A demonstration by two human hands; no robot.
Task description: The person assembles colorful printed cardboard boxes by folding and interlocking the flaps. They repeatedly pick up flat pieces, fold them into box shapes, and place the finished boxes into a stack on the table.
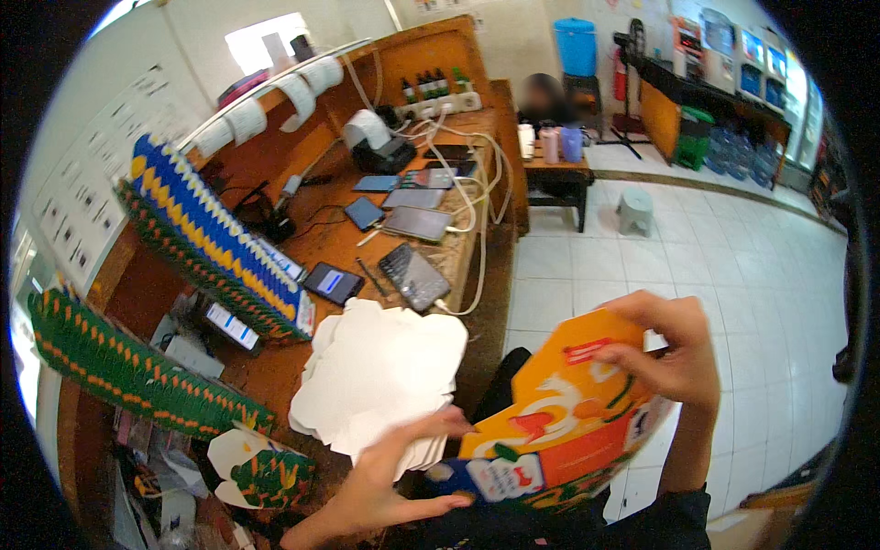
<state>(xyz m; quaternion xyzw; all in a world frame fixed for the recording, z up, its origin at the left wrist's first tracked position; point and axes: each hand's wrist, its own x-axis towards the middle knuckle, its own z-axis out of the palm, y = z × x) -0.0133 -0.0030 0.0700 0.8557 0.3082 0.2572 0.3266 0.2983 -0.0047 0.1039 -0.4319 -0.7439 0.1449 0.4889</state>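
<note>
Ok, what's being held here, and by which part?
The carton: the right hand grips its upper right end, thumb on the printed face; the left hand holds its lower left end between thumb and fingers.

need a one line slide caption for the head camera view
Left hand and right hand hold orange-and-blue printed cardboard beside a stack of white cut-outs, with phones on the wooden desk.

A multicoloured, die-cut cardboard piece with an orange, blue and red printed face is slanting up toward the right, its printed face showing, between the left hand and right hand.
</note>
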